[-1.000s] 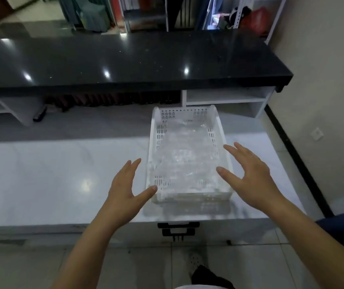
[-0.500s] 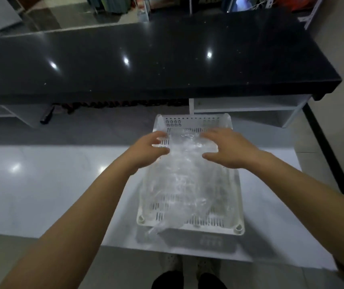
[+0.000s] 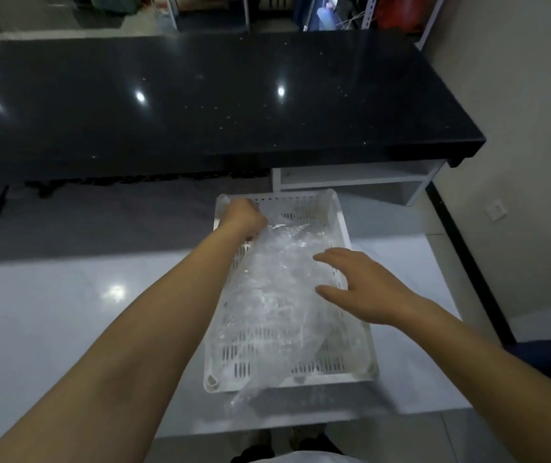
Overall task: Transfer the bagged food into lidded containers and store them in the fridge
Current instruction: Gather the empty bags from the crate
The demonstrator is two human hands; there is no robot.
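White counter [image 3: 50, 312] | left hand [image 3: 245, 218] grips plastic bag [image 3: 277, 279] | right hand [image 3: 364, 292] spread

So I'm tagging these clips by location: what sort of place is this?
Probably a shop or service counter area, not a home kitchen: a long black countertop, metal storage racks behind it, and a white perforated crate on a white worktable.

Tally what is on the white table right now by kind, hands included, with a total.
White perforated basket: 1
Clear plastic bag bundle, lying in the basket, separate bags not countable: 1
Hands: 2, the left hand gripping the plastic, the right hand open over it
Total: 4
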